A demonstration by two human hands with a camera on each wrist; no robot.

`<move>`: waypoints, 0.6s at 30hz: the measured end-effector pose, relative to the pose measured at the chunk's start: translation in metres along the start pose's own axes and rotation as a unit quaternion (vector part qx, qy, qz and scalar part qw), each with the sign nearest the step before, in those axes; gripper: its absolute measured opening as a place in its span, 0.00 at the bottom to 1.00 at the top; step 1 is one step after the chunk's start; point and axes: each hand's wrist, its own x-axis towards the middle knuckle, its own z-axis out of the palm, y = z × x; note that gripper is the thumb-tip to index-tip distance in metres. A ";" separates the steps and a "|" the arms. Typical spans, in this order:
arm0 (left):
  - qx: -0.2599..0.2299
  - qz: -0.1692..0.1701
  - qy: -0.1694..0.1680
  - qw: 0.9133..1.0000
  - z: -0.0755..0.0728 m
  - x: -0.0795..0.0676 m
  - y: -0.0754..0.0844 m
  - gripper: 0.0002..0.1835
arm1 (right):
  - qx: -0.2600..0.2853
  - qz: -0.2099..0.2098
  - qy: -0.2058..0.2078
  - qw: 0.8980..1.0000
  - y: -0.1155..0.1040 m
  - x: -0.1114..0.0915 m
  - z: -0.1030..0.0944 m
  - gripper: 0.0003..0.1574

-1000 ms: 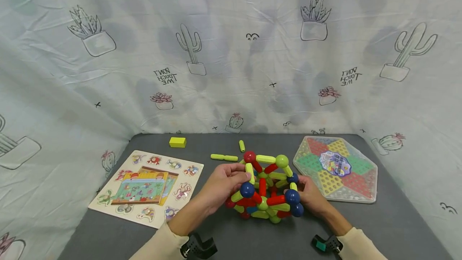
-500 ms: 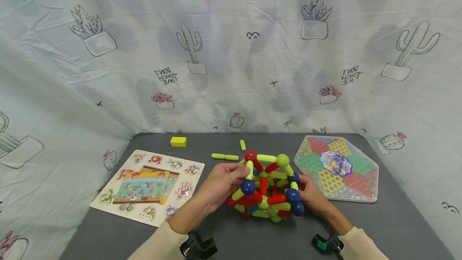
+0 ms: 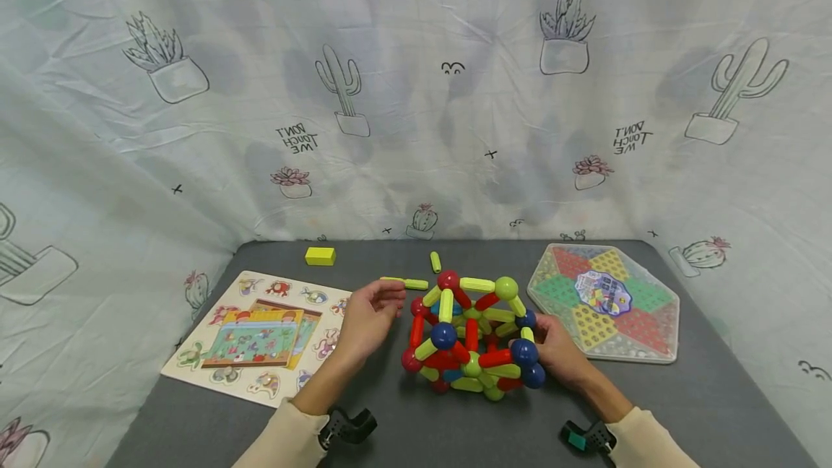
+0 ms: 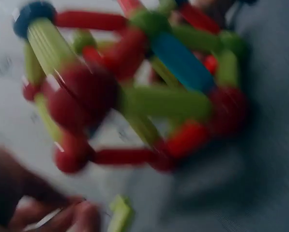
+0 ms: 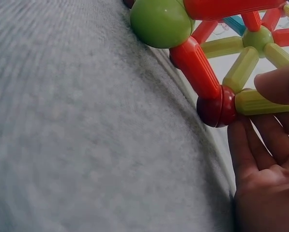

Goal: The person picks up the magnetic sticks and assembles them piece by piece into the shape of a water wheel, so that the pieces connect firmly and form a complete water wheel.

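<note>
A magnetic ball-and-stick structure (image 3: 472, 365) of red, yellow-green and blue parts stands on the table in the head view. My right hand (image 3: 562, 352) grips its right side; in the right wrist view, the thumb (image 5: 280, 84) lies over a yellow-green stick (image 5: 258, 103) with fingers underneath. To the left of the structure, apart from it, is my left hand (image 3: 367, 320), fingers loosely bent and nothing visible in them. Just beyond those fingertips lie yellow-green magnetic sticks (image 3: 417, 284), partly covered by the hand. The left wrist view is blurred.
A wooden picture puzzle board (image 3: 195, 338) lies at the left, with smaller pictures on it. A yellow block (image 3: 321, 256) and a loose yellow-green stick (image 3: 435, 261) are at the back. On the right lies a hexagonal Chinese checkers board (image 3: 650, 327). Patterned cloth (image 3: 416, 128) hangs behind.
My left hand has let go of the upright yellow-green stick above the blue ball and moved left, away from the structure. That stick stays in place. My right hand keeps its grip.
</note>
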 end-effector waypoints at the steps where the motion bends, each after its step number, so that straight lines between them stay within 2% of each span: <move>1: 0.016 -0.003 -0.029 0.999 -0.001 0.000 -0.008 0.18 | -0.005 0.001 -0.001 1.000 -0.001 0.000 0.001 0.18; 4: 0.052 -0.016 -0.133 0.990 -0.003 -0.001 -0.030 0.22 | -0.023 -0.001 -0.009 1.000 -0.001 0.002 0.004 0.17; 5: 0.056 -0.018 -0.156 0.986 -0.003 -0.001 -0.035 0.23 | -0.032 -0.005 -0.014 0.999 -0.001 0.003 0.005 0.16; 7: 0.061 -0.017 -0.177 0.982 -0.002 -0.001 -0.042 0.22 | -0.047 -0.013 -0.028 0.998 0.001 0.007 0.007 0.15; 11: 0.069 0.006 -0.162 0.984 -0.005 -0.002 -0.048 0.15 | -0.072 -0.032 -0.057 0.995 0.003 0.021 0.010 0.17; 13: 0.076 0.013 -0.151 0.985 -0.010 -0.003 -0.050 0.14 | -0.081 -0.035 -0.065 0.994 0.003 0.036 0.012 0.21; 18: 0.094 0.021 -0.122 0.988 -0.022 -0.005 -0.052 0.14 | -0.113 -0.036 -0.043 0.992 0.009 0.083 0.017 0.21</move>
